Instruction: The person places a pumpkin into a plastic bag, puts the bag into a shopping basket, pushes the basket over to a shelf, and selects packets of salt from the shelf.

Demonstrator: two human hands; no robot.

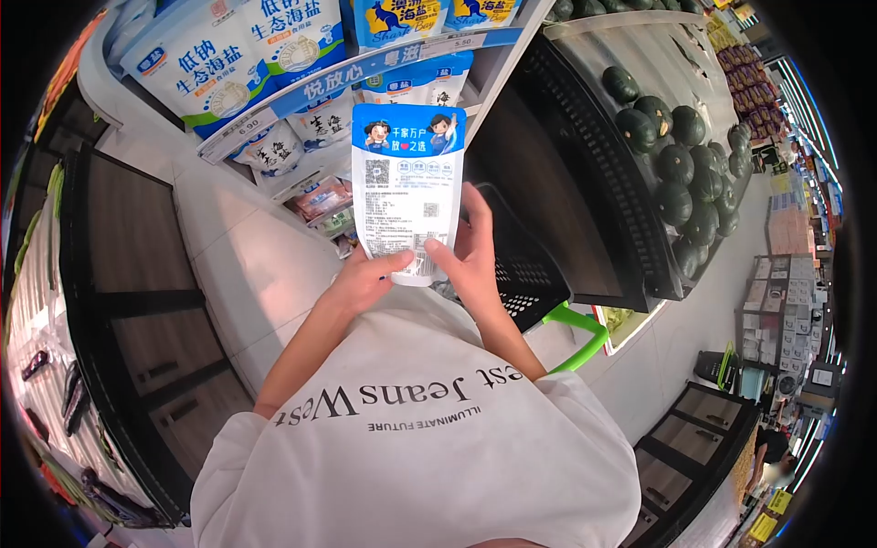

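Note:
Upright in front of my chest I hold a white and blue salt pouch [411,196], its printed back with a QR code, small text and cartoon figures facing me. My left hand [364,277] grips its lower left edge, thumb across the front. On the lower right, my right hand [468,242] is closed round the pouch, thumb on the front near the barcode. The fingers behind the pouch are hidden. Just beyond it is a shelf [384,66] with similar salt bags [219,68].
A black shopping basket [521,283] with a green handle [585,338] stands by my right arm. Dark green pumpkins [699,173] lie on a display at right. Dark wooden cabinets [155,338] line the left, under eggplants [75,402]. Another person [772,447] is far right.

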